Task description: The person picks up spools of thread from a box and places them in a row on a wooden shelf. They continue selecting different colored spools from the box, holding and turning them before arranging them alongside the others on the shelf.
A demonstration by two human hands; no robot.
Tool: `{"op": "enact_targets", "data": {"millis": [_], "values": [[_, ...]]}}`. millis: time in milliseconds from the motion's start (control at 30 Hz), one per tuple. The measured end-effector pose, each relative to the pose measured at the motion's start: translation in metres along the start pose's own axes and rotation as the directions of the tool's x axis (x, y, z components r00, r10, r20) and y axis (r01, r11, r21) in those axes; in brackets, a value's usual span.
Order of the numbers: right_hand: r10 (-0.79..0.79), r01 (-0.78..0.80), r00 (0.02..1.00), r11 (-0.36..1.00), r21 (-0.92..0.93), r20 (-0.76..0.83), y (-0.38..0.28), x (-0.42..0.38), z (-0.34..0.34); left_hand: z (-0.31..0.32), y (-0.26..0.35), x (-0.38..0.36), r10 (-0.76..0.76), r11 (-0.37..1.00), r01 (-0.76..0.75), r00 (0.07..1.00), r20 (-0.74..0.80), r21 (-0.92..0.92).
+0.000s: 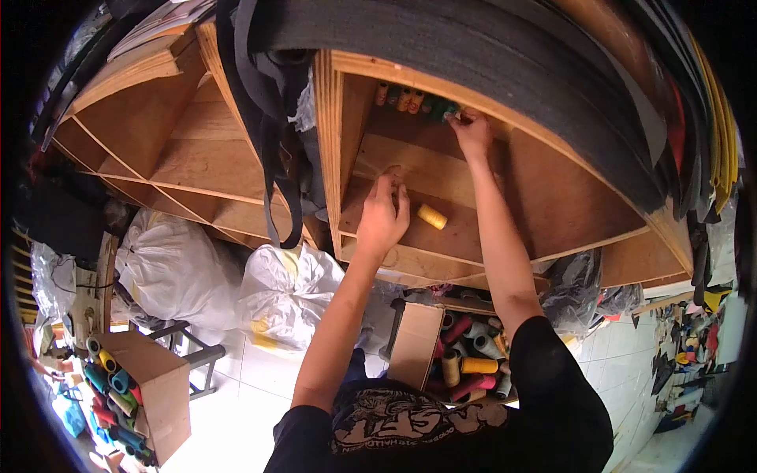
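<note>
The right hand (471, 130) reaches to the upper edge of a wooden compartment (568, 181), fingertips pinched together at a row of small spools (410, 101); whether it grasps one I cannot tell. The left hand (382, 214) is nearer the compartment's lower left corner, fingers loosely bent; its palm is hidden, so I cannot tell if it holds anything.

One yellow spool (431, 217) lies on its side just beside the left hand, near the compartment's lower edge. The row holds at least six spools, orange and green among them, beginning at the upper left corner; the right hand partly covers its end.

Below the compartment's lower edge, one open cardboard box (415, 344) holds a heap of spools in grey, red, brown and one bright yellow, too jumbled to count. Farther left are two tied white sacks (289, 285), contents hidden, and a second carton (169, 398) with blue, red, green and yellow spools heaped alongside its wall.
</note>
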State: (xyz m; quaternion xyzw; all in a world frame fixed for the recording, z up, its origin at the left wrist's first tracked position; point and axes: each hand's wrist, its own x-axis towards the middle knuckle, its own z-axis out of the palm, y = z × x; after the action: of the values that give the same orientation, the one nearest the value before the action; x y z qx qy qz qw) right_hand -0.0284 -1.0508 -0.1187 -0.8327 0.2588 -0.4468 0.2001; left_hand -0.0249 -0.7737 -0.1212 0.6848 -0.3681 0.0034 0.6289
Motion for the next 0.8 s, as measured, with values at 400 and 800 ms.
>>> {"op": "enact_targets", "data": {"millis": [400,800], "values": [[0.058,-0.139,0.770,0.987,0.077,0.635,-0.099,-0.150,-0.124,0.000,-0.001,-0.001,0.022,0.999,-0.022,1.000,-0.001,-0.034],[0.071,-0.464,0.797,0.708,0.532,0.600,-0.198,-0.182,-0.254,-0.063,0.141,-0.055,0.033,0.877,0.235,0.841,0.540,-0.420]]}}
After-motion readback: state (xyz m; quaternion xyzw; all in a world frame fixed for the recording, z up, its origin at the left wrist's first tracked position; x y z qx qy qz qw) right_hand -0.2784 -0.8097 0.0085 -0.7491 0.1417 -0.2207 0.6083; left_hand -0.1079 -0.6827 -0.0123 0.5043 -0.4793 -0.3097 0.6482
